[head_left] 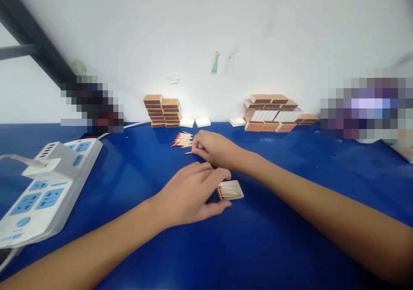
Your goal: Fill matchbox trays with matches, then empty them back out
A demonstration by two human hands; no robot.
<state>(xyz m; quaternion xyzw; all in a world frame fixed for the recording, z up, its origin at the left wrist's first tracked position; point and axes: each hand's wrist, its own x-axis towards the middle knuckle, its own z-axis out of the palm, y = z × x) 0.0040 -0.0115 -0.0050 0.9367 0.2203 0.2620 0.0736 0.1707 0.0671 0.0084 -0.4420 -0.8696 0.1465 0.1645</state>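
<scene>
My left hand (190,191) rests on the blue table (277,238) with fingers and thumb closed around a small white matchbox tray (231,191) that holds several red-tipped matches. My right hand (214,149) reaches further back, fingers pinched at the edge of a loose pile of matches (182,140). One match sticks out from its fingertips at the left.
Two stacks of brown matchboxes stand against the white wall, one (161,110) left of centre and one (274,113) at the right. Empty white trays (195,122) lie between them. A white and blue power strip (45,186) lies at the left. Blurred patches sit at both sides.
</scene>
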